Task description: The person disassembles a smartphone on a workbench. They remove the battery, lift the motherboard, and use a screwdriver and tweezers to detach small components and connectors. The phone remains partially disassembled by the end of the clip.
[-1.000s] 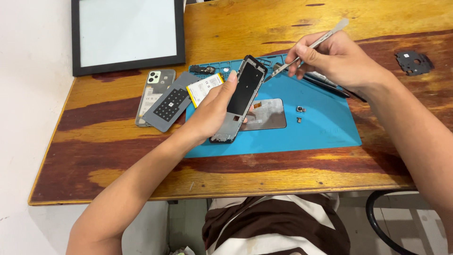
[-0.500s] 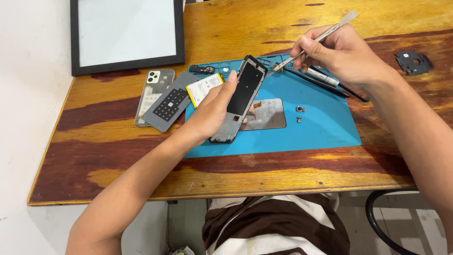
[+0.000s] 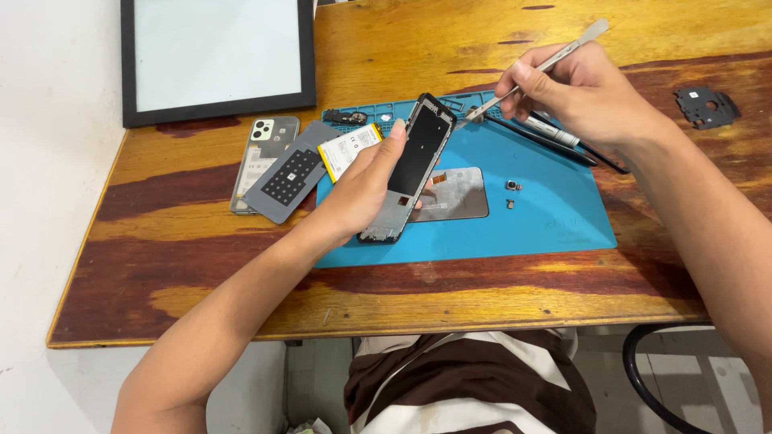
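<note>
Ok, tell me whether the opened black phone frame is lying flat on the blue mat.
No: the left hand holds the opened black phone frame tilted up, only its lower end near the blue mat.

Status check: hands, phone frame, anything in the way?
Left hand grips phone frame, tilted above blue mat. Right hand holds metal tweezers, tip at frame's top edge. Nothing blocking.

Open blue mat (image 3: 555, 225) at five o'clock of the phone frame (image 3: 408, 165). Loose screws (image 3: 512, 186) and pens (image 3: 555, 137) crowd three o'clock; battery (image 3: 347, 149) blocks nine.

right hand (image 3: 583, 92) lifted, metal tool (image 3: 539, 68) raised
</note>
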